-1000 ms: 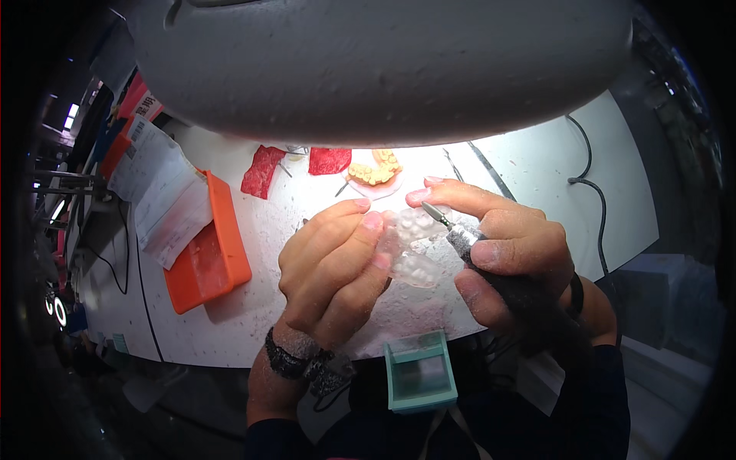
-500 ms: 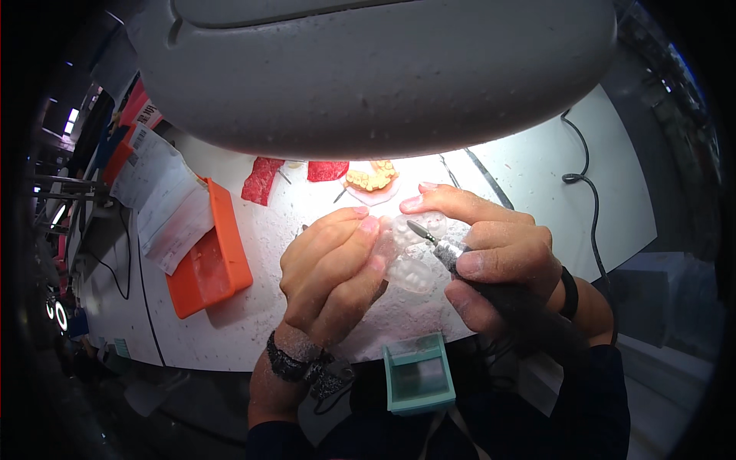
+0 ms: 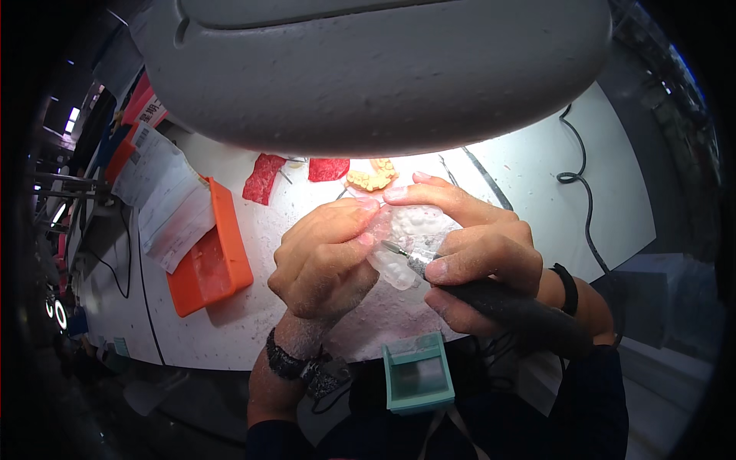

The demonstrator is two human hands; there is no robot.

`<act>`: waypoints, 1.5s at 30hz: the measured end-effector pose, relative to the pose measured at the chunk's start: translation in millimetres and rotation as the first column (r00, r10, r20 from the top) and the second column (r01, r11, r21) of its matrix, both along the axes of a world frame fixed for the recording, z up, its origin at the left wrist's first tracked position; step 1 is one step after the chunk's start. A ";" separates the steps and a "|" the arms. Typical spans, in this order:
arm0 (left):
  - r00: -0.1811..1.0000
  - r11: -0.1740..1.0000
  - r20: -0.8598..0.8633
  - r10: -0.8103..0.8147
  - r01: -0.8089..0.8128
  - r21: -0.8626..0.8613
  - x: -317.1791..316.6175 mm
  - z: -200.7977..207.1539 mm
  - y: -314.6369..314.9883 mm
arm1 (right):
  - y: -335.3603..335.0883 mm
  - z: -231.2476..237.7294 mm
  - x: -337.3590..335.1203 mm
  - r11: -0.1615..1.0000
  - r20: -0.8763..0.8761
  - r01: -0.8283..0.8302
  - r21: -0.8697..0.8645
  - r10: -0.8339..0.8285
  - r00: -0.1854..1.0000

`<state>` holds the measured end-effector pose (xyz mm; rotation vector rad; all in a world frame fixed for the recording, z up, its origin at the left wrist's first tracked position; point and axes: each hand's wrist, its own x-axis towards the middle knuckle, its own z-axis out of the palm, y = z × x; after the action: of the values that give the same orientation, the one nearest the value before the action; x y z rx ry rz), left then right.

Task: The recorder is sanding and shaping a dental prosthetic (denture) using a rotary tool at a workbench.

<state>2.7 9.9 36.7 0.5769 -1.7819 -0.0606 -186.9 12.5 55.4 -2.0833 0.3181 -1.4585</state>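
My left hand [image 3: 326,261] pinches one side of a clear, arch-shaped dental tray [image 3: 395,272] with tooth-shaped hollows. In my right hand [image 3: 487,245] is a black-gripped rotary handpiece [image 3: 498,303], held like a pen. Its pointed metal bur [image 3: 393,247] lies against or just over the inner part of the clear tray, close to my left fingertips; contact I cannot tell. The right index finger reaches across to the tray's far edge. Pale dust coats both hands. Beyond them lies a yellowish dental model [image 3: 372,178], with red sheets [image 3: 263,180] to its left.
A large grey lamp housing [image 3: 383,84] hangs low over the far side. An orange bin [image 3: 241,261] with papers [image 3: 172,203] stands at left. A teal open box [image 3: 418,376] sits at the table's near edge. A black cable [image 3: 586,192] runs down the right side.
The handpiece and my right hand have moved left, bringing the bur nearer my left fingers. The clear tray has turned and tilted a little, and the right index finger has shifted left.
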 end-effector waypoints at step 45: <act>0.977 0.984 0.190 0.096 -0.065 -0.163 3.0 7.3 5.8 | 5.3 -1.8 3.1 0.998 0.051 0.043 -0.042 -0.041 0.998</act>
<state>5.6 15.7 43.9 0.5560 -1.9330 0.1972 -183.8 17.8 53.7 -2.0819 0.3149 -1.5528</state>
